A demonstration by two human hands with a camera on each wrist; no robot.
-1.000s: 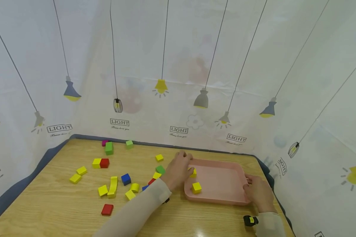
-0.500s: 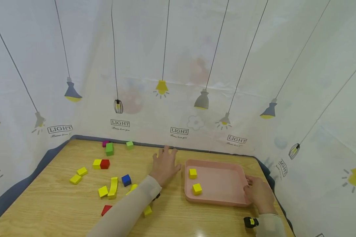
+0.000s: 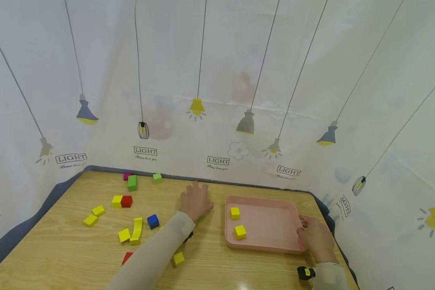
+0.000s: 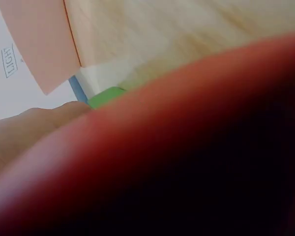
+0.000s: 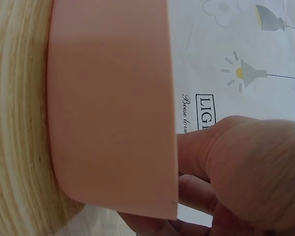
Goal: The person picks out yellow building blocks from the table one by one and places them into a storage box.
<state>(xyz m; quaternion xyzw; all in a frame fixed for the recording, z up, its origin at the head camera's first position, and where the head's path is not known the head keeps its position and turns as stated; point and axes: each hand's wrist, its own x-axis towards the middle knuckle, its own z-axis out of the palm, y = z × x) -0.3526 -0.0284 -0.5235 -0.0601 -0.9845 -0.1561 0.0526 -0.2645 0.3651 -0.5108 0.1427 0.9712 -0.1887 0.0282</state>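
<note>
My left hand (image 3: 195,202) is low over the table, left of the pink tray (image 3: 264,248), with its fingers pointing down at the far side. The fingertips are hidden, and I cannot tell what is under them. A green block (image 3: 201,217) peeks out beside the wrist; in the left wrist view a green block (image 4: 104,96) shows past a blurred finger. My right hand (image 3: 316,237) grips the tray's right rim, thumb over the edge and fingers below, as the right wrist view shows. Inside the tray, along its left side, sit two yellow blocks, a far one (image 3: 235,213) and a near one (image 3: 240,232).
Left of the left arm lie several loose blocks: a blue cube (image 3: 153,221), a curved yellow piece (image 3: 136,231), a red block (image 3: 126,201) against a yellow one (image 3: 117,201), and green ones (image 3: 132,183) near the back edge. A printed curtain (image 3: 181,137) surrounds the table.
My left hand has come away from the tray's left side, leaving a yellow block in it, and moved left over the table, where it has lowered. My right hand stays on the rim.
</note>
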